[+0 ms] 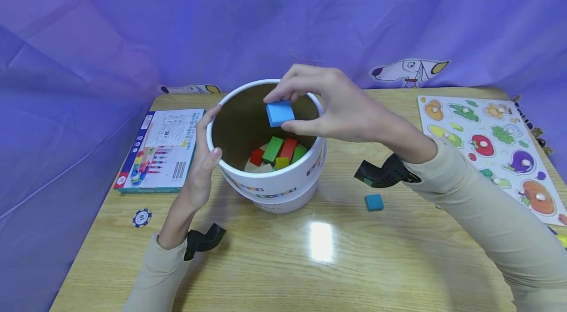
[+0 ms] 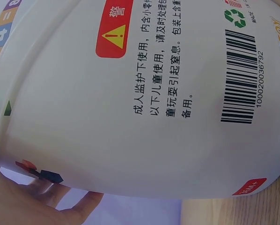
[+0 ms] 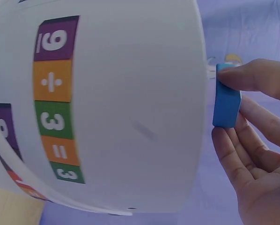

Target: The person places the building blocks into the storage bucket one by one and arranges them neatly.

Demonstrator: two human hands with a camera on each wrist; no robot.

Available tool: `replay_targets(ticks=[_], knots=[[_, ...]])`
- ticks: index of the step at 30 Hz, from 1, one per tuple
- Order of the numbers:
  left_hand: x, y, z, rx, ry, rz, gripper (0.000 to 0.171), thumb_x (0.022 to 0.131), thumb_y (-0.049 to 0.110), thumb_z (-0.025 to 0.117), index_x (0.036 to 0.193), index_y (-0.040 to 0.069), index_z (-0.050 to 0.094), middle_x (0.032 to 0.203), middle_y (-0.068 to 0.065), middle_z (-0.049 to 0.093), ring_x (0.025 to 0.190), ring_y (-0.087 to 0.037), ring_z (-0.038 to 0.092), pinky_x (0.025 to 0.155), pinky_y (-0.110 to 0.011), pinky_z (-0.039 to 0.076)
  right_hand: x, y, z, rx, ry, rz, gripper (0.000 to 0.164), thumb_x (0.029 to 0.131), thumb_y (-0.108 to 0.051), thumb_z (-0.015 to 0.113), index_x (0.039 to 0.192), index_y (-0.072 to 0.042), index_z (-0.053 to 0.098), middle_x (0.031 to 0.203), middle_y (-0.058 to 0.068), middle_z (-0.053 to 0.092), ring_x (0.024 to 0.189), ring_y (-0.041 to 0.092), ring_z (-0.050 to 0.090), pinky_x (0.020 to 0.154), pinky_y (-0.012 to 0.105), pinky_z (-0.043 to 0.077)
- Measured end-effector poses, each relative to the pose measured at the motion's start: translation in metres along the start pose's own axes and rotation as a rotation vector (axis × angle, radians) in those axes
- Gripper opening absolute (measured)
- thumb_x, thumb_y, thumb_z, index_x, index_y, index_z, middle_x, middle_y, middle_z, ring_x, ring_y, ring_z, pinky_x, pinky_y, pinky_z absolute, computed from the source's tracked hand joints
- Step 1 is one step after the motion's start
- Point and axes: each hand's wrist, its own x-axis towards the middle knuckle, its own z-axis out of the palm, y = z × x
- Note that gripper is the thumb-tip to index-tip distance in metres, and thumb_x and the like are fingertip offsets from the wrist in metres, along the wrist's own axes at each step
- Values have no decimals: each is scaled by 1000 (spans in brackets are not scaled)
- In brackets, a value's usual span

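Note:
My right hand [image 1: 330, 105] pinches a small square blue block [image 1: 280, 113] between thumb and fingers, above the mouth of a white bucket [image 1: 288, 179]. In the right wrist view the blue block [image 3: 227, 96] appears edge-on beside the bucket wall. My left hand [image 1: 199, 174] holds the bucket at its left side, with the thumb at the rim and the fingers along the outer wall. Down inside the bucket lie several blocks, among them a green block [image 1: 272, 148], a red block [image 1: 289, 147] and a yellow block [image 1: 282, 163].
A teal block [image 1: 374, 202] lies on the wooden table [image 1: 283, 272] right of the bucket. At left are a flat toy box [image 1: 166, 149] and a round chip [image 1: 142, 218]. A vegetable puzzle board [image 1: 491, 154] lies at right. Purple cloth [image 1: 248, 16] hangs behind.

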Motion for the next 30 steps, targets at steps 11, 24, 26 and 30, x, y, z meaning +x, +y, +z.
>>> replay_targets(ticks=[11,24,26,30], knots=[[-2,-2,-1,-6,-1,-15,77,90,56,50,152,23,19,154,1,23,140,-25,22,111,-67,15,-2,9,6,3,-9,-7,33,81,-9,77,114,-11,71,109,-3,66,98,8,60,90,28,50],[0,1,1,5,4,9,77,89,55,50,152,23,21,154,0,24,140,-26,23,112,-64,17,-45,13,-7,111,73,-44,36,82,2,74,115,-11,70,110,-4,65,102,14,59,89,26,49],[0,1,1,8,8,4,76,89,55,50,152,23,21,154,1,24,140,-26,23,111,-64,17,-59,15,-9,105,99,-51,38,81,5,73,115,-10,69,110,-1,66,102,14,60,88,24,50],[0,1,1,13,6,-1,76,88,54,50,152,23,21,154,1,24,139,-26,23,111,-63,17,-95,28,-7,107,136,42,41,79,9,73,115,-10,69,109,1,67,101,15,61,92,22,49]])
